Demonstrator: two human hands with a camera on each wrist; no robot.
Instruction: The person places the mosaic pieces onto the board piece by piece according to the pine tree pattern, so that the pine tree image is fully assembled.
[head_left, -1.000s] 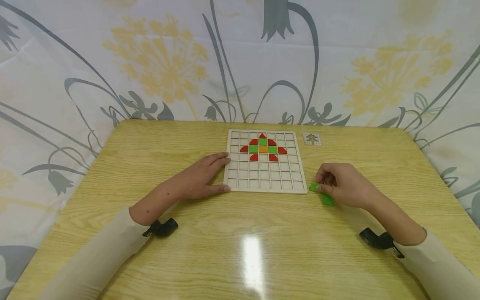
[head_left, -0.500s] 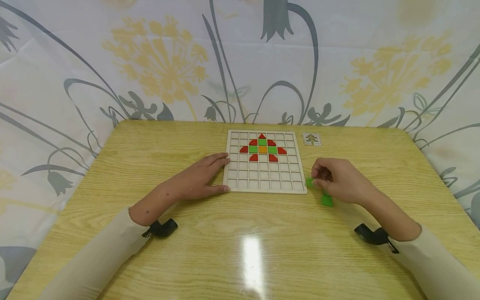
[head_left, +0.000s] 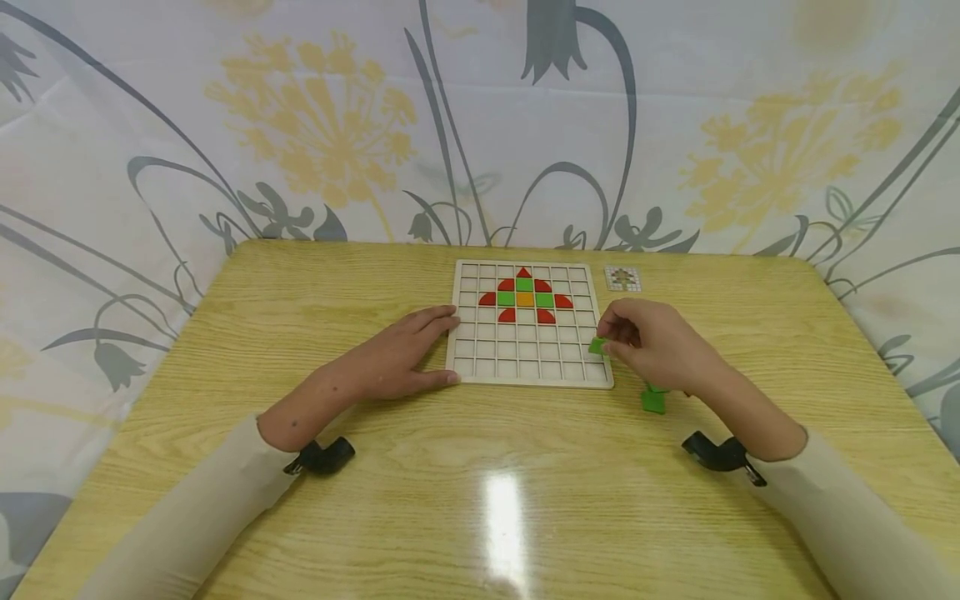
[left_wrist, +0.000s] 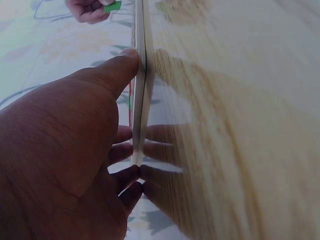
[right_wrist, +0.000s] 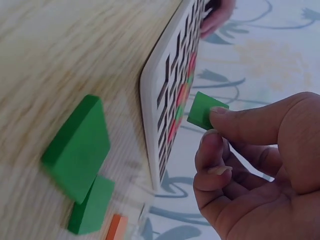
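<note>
A pale square grid board (head_left: 486, 350) lies on the table, with red, green and orange pieces set in its upper cells. My left hand (head_left: 401, 354) rests at the board's left edge, fingers and thumb extended and touching its side. Between thumb and fingertips, my right hand (head_left: 663, 346) pinches a green square tile (right_wrist: 202, 109). In the head view this tile (head_left: 597, 345) is over the board's right edge; the right wrist view shows it raised above the surface. Two loose green tiles (right_wrist: 77, 150) lie on the table below the right hand.
A small patterned card (head_left: 623, 278) lies beyond the board's upper right corner. An orange piece (right_wrist: 116, 228) sits near the loose green tiles. Behind the wooden table (head_left: 420, 500) hangs a flowered cloth (head_left: 495, 108).
My right hand has lifted the green tile from beside the board and carried it left and away from me, to the board's right edge. The left hand has stayed put.
</note>
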